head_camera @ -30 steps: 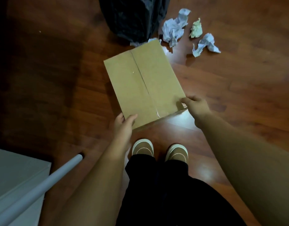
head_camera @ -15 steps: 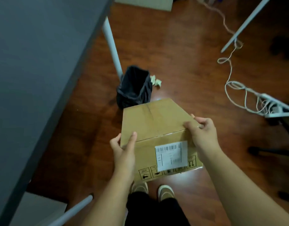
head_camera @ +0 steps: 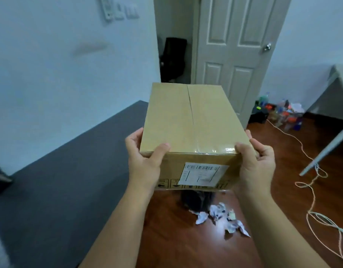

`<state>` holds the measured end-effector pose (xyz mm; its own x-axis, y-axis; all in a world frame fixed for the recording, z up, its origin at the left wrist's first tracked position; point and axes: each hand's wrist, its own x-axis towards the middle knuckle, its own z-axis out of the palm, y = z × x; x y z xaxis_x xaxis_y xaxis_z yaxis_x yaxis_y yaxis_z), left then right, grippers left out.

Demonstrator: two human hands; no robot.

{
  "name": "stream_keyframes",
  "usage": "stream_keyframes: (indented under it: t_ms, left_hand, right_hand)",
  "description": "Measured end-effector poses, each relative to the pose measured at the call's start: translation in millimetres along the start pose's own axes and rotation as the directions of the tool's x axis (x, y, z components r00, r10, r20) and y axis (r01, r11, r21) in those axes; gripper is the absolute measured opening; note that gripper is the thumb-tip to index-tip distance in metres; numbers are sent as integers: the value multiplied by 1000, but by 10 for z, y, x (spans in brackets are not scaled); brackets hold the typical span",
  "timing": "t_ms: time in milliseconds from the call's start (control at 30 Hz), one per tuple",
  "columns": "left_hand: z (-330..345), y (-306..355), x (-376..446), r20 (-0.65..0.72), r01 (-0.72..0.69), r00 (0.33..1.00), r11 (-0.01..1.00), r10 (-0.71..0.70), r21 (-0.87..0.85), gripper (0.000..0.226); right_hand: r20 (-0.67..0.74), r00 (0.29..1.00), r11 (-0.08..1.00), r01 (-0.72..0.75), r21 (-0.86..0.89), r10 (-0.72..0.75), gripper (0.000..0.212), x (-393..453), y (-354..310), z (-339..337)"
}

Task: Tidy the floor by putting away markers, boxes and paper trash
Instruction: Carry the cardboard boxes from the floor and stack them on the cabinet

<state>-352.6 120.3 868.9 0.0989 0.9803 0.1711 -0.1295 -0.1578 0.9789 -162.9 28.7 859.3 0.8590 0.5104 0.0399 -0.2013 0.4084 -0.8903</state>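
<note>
I hold a closed brown cardboard box [head_camera: 188, 122] in front of me at chest height, its white shipping label facing me. My left hand [head_camera: 144, 161] grips its near left corner, thumb on top. My right hand [head_camera: 256, 163] grips the near right corner the same way. Below the box, several crumpled paper balls [head_camera: 221, 217] lie on the wooden floor beside a black bin bag [head_camera: 195, 200], which the box mostly hides.
A dark grey tabletop [head_camera: 60, 180] spreads out to my left, against the white wall. A white door [head_camera: 232, 45] stands ahead. Bottles and coloured clutter [head_camera: 284, 115] sit on the floor at the right wall. A pale cord [head_camera: 313, 209] loops across the floor; a white table leg [head_camera: 325, 149] slants at right.
Both hands have raised the box from the floor to chest height. My view has swung up from the floor to the table, wall and door.
</note>
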Motion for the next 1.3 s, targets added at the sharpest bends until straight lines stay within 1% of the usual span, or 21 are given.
stream_keyframes:
  t_ms: [100, 200, 300, 367, 467, 600, 700, 733, 767, 800, 833, 867, 900, 933, 967, 1000, 1067, 1167, 1233, 1300]
  left_hand:
    - [-568, 431, -31, -129, -96, 987, 995, 94, -7, 56]
    - [-1257, 797, -99, -249, -178, 951, 983, 184, 47, 54]
    - [-2034, 1131, -194, -397, -255, 880, 965, 260, 66, 54]
    - [-2517, 1315, -273, -470, -299, 826, 949, 310, 100, 58]
    - [-3311, 1572, -431, -560, -310, 747, 933, 358, 182, 61]
    - [-4374, 1825, -638, -674, -271, 635, 926, 377, 263, 58]
    - [-5023, 1886, -730, -734, -248, 536, 909, 418, 336, 59]
    - [-5212, 1855, -752, -754, -219, 492, 900, 436, 378, 60]
    - [-5392, 1789, -767, -770, -152, 421, 875, 479, 460, 63]
    - [-5566, 1695, -776, -768, -42, 347, 827, 538, 561, 67]
    - [-5726, 1585, -781, -755, 83, 294, 771, 586, 631, 74]
    - [-5867, 1474, -784, -751, 192, 269, 731, 603, 655, 84]
    - [-5997, 1361, -782, -753, 267, 266, 705, 602, 657, 93]
    - [-6114, 1254, -782, -754, 322, 278, 682, 595, 657, 99]
    - [-6221, 1155, -775, -756, 368, 298, 661, 583, 654, 102]
    - [-6320, 1068, -766, -758, 405, 322, 641, 568, 652, 104]
    - [-6455, 932, -741, -748, 465, 368, 587, 552, 662, 105]
    - [-6511, 829, -705, -709, 493, 412, 515, 572, 701, 106]
    - [-6469, 815, -676, -706, 487, 415, 515, 573, 705, 104]
    - [-6356, 808, -639, -720, 459, 411, 555, 560, 694, 102]
  right_hand:
    - [144, 990, 999, 6, 40, -12, 30, -312, -103, 597]
    - [273, 962, 991, -52, 122, 17, 29, -771, -70, 1214]
    - [416, 908, 981, -118, 154, 44, 29, -1340, -34, 1878]
    - [492, 869, 972, -156, 173, 52, 30, -1718, -1, 2278]
    - [611, 788, 956, -232, 178, 78, 31, -2350, 109, 2884]
    - [740, 663, 929, -336, 156, 116, 32, -3232, 337, 3648]
    - [814, 564, 924, -369, 103, 134, 33, -3787, 564, 4110]
    - [840, 522, 930, -362, 62, 147, 32, -3938, 657, 4237]
    - [865, 474, 942, -335, 5, 164, 29, -4072, 764, 4347]
    - [888, 421, 955, -290, -64, 187, 27, -4190, 890, 4438]
    - [908, 362, 963, -234, -133, 213, 27, -4298, 1023, 4506]
    - [926, 295, 967, -169, -191, 234, 31, -4406, 1161, 4551]
    - [943, 229, 970, -98, -224, 241, 38, -4504, 1300, 4574]
    - [955, 177, 971, -26, -239, 239, 46, -4591, 1433, 4586]
    - [959, 149, 968, 41, -249, 240, 54, -4658, 1552, 4596]
    - [957, 145, 959, 98, -265, 250, 59, -4697, 1660, 4618]
    - [941, 158, 925, 196, -326, 298, 64, -4709, 1843, 4700]
    - [917, 179, 850, 345, -399, 357, 59, -4687, 2025, 4829]
    - [921, 183, 827, 405, -389, 344, 58, -4666, 2072, 4872]
    - [931, 146, 835, 413, -364, 334, 59, -4634, 2077, 4867]
